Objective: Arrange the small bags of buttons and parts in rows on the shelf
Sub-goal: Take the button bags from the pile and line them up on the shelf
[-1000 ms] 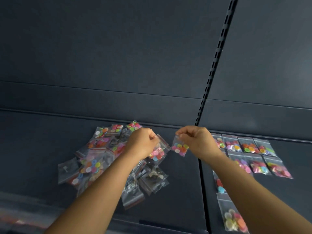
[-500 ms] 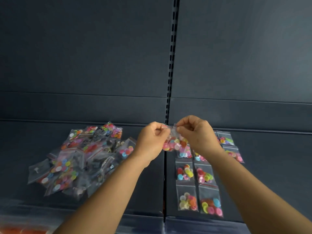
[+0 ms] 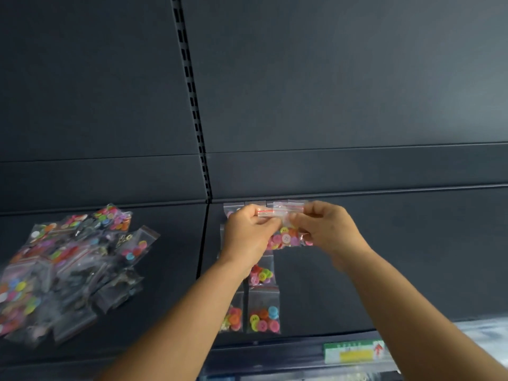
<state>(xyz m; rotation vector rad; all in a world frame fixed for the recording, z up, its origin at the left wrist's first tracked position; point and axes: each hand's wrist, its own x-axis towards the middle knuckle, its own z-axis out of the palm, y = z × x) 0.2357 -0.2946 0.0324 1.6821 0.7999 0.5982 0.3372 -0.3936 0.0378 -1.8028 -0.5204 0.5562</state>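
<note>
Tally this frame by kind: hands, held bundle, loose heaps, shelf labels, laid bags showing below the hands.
Bare hands: 2 (left hand, right hand)
Held bundle of clear button bags: 1
Loose heap of clear button bags: 1
Green-and-yellow shelf label: 1
Laid clear button bags below the hands: 3
Total: 8

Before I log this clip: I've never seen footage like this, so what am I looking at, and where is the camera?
No machine here: a person's two bare arms, filmed by one wide-angle camera worn on their head, looking down at a dark shelf. The left hand and right hand together hold a clear bag of coloured buttons by its top. To the left lies a loose pile of similar bags. Under the hands, a few bags already lie flat in neat rows.
</note>
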